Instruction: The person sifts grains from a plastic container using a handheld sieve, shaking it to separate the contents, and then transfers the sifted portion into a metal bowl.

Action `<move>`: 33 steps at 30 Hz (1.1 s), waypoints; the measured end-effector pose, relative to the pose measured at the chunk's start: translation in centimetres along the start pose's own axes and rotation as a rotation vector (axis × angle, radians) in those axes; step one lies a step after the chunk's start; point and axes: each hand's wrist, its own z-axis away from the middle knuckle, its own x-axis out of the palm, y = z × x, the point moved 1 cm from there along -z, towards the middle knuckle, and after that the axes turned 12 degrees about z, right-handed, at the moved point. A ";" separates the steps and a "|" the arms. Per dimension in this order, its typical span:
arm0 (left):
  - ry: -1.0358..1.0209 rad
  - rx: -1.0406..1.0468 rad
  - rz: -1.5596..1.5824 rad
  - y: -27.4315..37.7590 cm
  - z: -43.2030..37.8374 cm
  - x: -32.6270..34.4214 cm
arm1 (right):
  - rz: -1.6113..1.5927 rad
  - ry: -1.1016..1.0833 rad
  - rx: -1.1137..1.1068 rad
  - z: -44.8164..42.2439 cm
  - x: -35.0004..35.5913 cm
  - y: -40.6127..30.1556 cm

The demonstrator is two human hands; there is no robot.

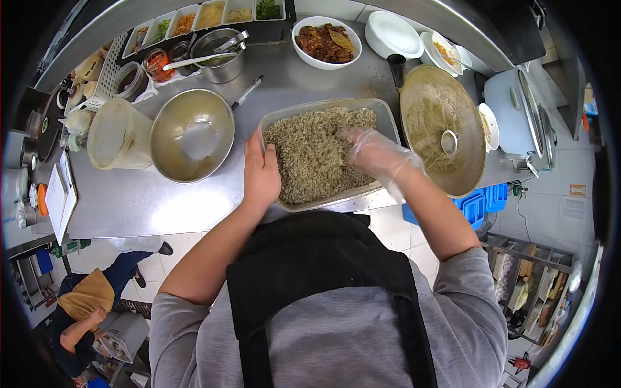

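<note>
A rectangular plastic tub (335,202) full of a coarse, grey-green crumbly food mixture (310,155) lies on the steel counter before me. My bare left hand (261,169) rests flat against the tub's left wall, its thumb at the rim. In a clear plastic glove, my right hand (366,148) dips into the right side of the mixture; its fingertips are partly buried, and whether it grips any is unclear. Right of the tub stands a large wok (456,92) with residue and a small round strainer (449,142) in it. A steel mixing bowl (194,136) is at the left.
Beside the bowl stands a cloudy plastic container (116,138); a marker pen (247,92) lies behind. Along the back are a steel pot (220,68), a white bowl of dark cooked food (326,43) and stacked white bowls (393,36). Another person (87,296) is at the lower left.
</note>
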 end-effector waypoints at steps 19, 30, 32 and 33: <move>-0.011 0.003 -0.012 0.1 -0.1 0.5 | -0.334 0.023 0.407 -4.6 -0.3 -5.1; 0.005 0.002 -0.011 -0.3 -0.1 0.6 | -0.446 -0.122 0.468 -0.1 -4.5 0.1; -0.012 0.015 -0.009 0.1 -0.2 1.0 | -0.237 -0.007 0.431 -1.8 -0.7 0.3; -0.005 0.017 -0.011 0.0 -0.2 1.2 | -0.130 0.049 0.402 -2.8 0.8 0.1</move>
